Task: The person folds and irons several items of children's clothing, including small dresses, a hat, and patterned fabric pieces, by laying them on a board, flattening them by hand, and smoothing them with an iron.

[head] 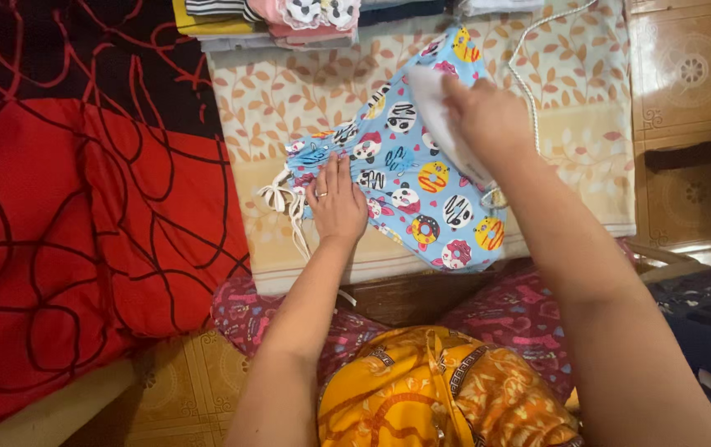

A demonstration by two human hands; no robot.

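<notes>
Two bare hands work over a small blue garment (409,186) printed with pandas and doughnuts, which lies spread on a cream cloth (289,99) with a leaf pattern in the middle of the frame. Nearest the camera, at the bottom centre, sits the person's lap in an orange and yellow patterned fabric (438,389), with pink patterned trouser legs (521,314) showing to either side. At lower right a dark blue plastic basket (707,323) stands just beside the right forearm.

Further up, the left hand (337,203) lies flat on the lower left part of the garment, fingers (332,172) straight and close together, pressing the cloth down and gripping nothing. A ring shows on one finger. White drawstrings (285,207) trail from the garment's left edge onto the cream cloth, just beside this hand.

Above and to the right, the right hand (488,116) is closed around a white iron (438,116), whose flat body rests on the upper part of the garment. A white cord (529,74) runs from it toward the top right of the frame.

Left of the cream cloth lies a red and black blanket (82,215) with dark curling lines. Farthest away, along the top edge, a pile of folded clothes (272,21) touches the cream cloth. Patterned floor tiles (691,66) fill the upper right.
</notes>
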